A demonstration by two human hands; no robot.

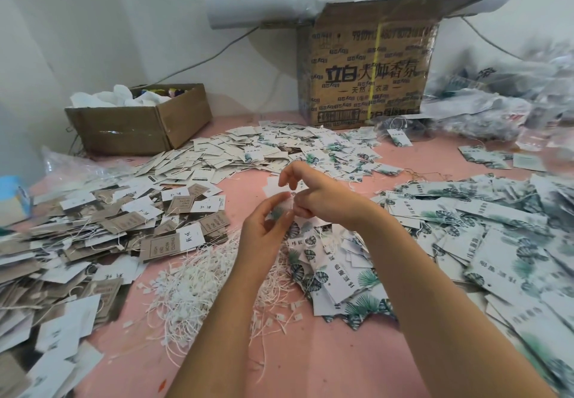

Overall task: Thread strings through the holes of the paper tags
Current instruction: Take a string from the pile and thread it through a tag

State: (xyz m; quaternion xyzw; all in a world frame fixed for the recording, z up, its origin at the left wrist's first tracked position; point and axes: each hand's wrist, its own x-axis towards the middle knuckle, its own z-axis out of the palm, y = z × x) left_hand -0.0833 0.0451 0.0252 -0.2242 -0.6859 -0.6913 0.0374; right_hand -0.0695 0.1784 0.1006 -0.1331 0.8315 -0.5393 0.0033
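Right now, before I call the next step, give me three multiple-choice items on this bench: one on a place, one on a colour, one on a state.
1. Where does the pile of white strings lie?
A. In the small open box.
B. On the table, under the left forearm.
C. On top of the big carton.

2. What colour is the table top?
A. Pink.
B. Green.
C. Black.

3. What is the left hand doing?
A. Lying flat on the table.
B. Reaching into the big carton.
C. Pinching a leaf-print tag.

Answers: 1 B, the strings spread over the table below that forearm. 2 A, bare pink shows between the piles. 3 C, its fingers pinch the tag, and the right hand grips it too.
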